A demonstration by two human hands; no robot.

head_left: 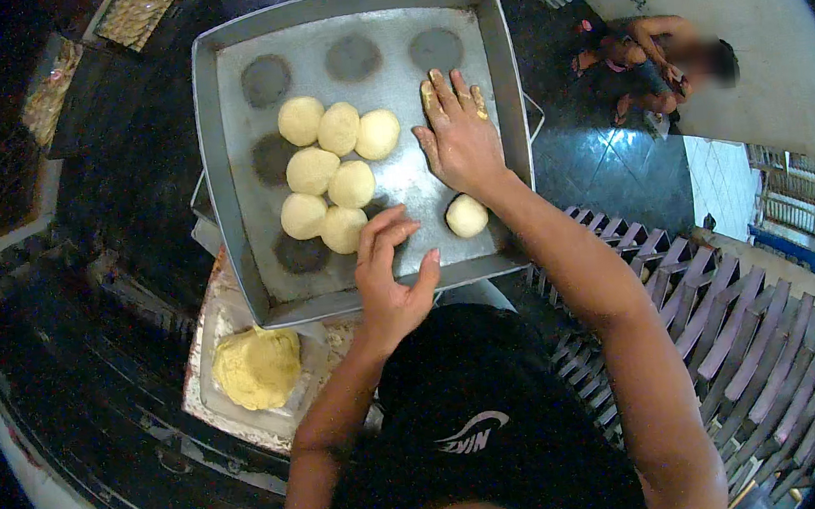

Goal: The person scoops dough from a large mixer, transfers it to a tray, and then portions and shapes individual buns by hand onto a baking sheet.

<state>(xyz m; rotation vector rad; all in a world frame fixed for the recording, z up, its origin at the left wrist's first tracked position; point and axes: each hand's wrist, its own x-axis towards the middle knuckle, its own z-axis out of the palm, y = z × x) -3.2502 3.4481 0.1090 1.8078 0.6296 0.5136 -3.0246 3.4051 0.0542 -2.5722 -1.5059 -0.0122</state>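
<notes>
A square metal tray with raised walls lies before me. Several round, pale yellow dough balls sit close together left of its middle, some touching. A single dough ball rests apart near the front right, just below my right wrist. My right hand lies palm down over the tray's right side, fingers stretched out and smeared with dough; whatever is under the palm is hidden. Over the tray's front edge, my left hand is open, fingers loosely bent and thumb apart. Its fingertips are beside the nearest ball of the group.
Left of my left forearm, a big yellow dough lump sits in a pale shallow container. Dark round marks spot the tray floor. Slatted racks stand at the right. Farther right, another person sits by the wall.
</notes>
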